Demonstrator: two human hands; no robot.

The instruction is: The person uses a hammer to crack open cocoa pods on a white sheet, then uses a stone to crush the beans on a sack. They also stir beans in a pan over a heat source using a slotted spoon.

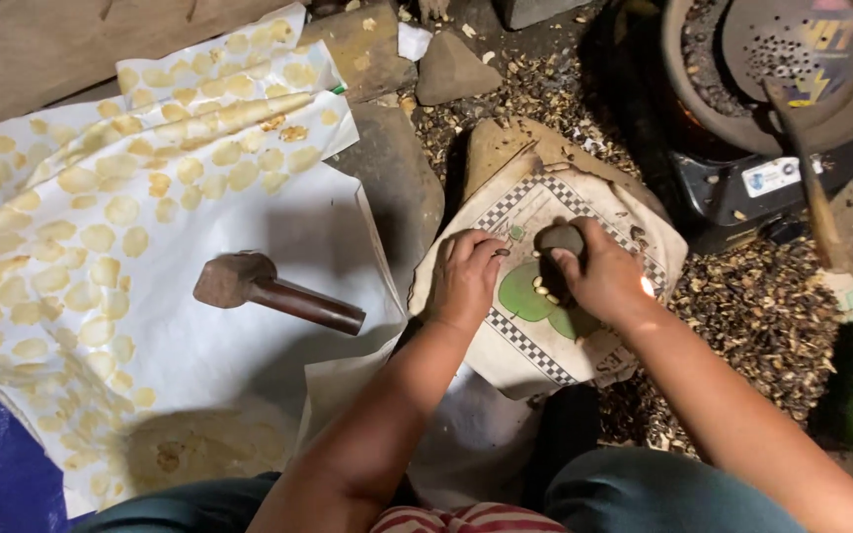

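My right hand (599, 279) grips a dark rounded stone (559, 240) and presses it down on a cloth sack with a checkered border and green print (535, 331), draped over a block. A few small pale kernels (542, 288) lie just under the stone. My left hand (464, 278) rests on the sack to the left of the stone, fingers curled, fingertips near a small dark seed (502, 253).
A rusty metal hammer (273, 292) lies on white sheets covered with several flattened yellow discs (101, 237). Dark husks (762, 306) litter the ground at right. A stove with a pan and perforated ladle (792, 59) stands top right. Flat stones (397, 178) lie at the centre.
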